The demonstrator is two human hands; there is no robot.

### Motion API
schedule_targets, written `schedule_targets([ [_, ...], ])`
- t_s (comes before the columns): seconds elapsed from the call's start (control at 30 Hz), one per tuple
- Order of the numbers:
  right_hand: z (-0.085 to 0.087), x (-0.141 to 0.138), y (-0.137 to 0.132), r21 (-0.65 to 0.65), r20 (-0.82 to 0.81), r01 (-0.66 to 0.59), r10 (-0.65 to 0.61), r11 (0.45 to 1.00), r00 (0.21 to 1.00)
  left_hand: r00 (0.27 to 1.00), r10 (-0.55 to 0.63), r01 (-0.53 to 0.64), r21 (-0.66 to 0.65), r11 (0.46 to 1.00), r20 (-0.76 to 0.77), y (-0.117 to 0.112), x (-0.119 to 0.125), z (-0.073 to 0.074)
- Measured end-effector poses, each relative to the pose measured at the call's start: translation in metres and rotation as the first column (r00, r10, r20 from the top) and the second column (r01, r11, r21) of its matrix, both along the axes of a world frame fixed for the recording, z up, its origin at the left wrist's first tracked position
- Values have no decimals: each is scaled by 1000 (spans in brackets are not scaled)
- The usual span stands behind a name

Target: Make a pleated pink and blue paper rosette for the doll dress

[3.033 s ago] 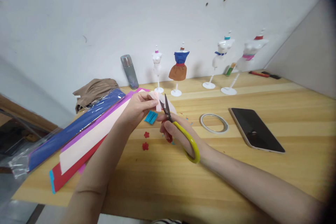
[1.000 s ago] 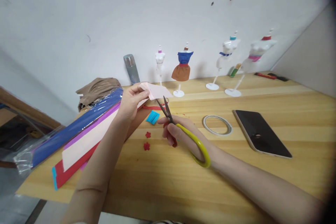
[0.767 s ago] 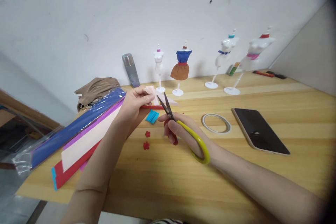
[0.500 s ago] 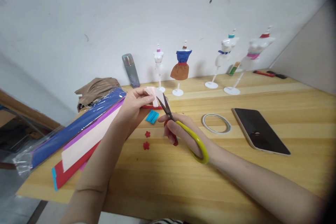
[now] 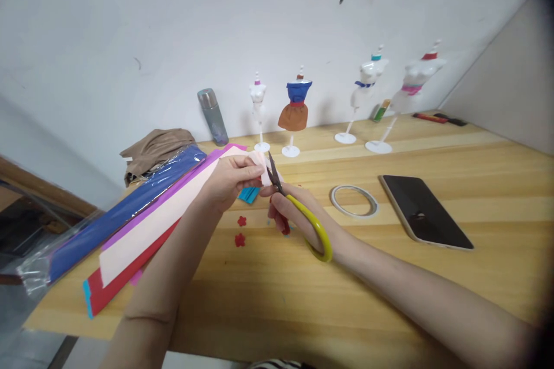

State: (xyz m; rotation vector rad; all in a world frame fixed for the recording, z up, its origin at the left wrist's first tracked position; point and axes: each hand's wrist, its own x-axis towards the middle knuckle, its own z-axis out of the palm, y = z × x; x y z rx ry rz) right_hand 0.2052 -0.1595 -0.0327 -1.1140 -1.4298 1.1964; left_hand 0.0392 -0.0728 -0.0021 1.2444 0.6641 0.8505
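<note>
My left hand (image 5: pixel 236 177) pinches a small pale pink paper piece (image 5: pixel 259 159) between thumb and fingers. In my right hand (image 5: pixel 294 207) is a pair of scissors (image 5: pixel 318 225) with yellow and red handles. Their dark blades are parted and lie against the pink piece, close to my left fingertips. A folded bright blue piece (image 5: pixel 249 195) lies under my left hand, partly covered. Two small red flower cutouts (image 5: pixel 240 240) rest on the wooden table (image 5: pixel 268 300) nearer to me. Beneath my left arm is a stack of coloured sheets: purple, pale pink (image 5: pixel 142 239), red (image 5: pixel 108 288) and blue.
Several small white mannequins stand along the wall, one in a blue top and brown skirt (image 5: pixel 294 116). A grey bottle (image 5: pixel 213 118) is at the back left beside brown cloth (image 5: pixel 158 147). To the right lie a tape roll (image 5: pixel 375 206) and a dark-screened tablet (image 5: pixel 426 213).
My left hand has shifted right and slightly down with the pink piece, uncovering more of the stacked sheets' far end. The scissor blades are a little less spread. The view has moved slightly.
</note>
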Motion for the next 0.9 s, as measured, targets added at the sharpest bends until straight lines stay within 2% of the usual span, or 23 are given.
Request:
schedule_targets([
  [0.17, -5, 3, 3, 45, -6, 4, -4, 999, 1000, 1000, -18, 17, -63, 998, -19, 0, 1, -1],
  [0.47, -8, 4, 3, 38, -20, -4, 5, 999, 1000, 999, -13, 12, -48, 999, -31, 4, 6, -4],
  [0.7, -4, 5, 4, 79, 67, 4, -9, 997, 998, 999, -36, 35, -65, 997, -26, 4, 6, -3],
  [0.9, 0, 5, 2, 108, 131, 71, -85, 992, 988, 998, -11, 6, -86, 996, -64, 3, 5, -2],
])
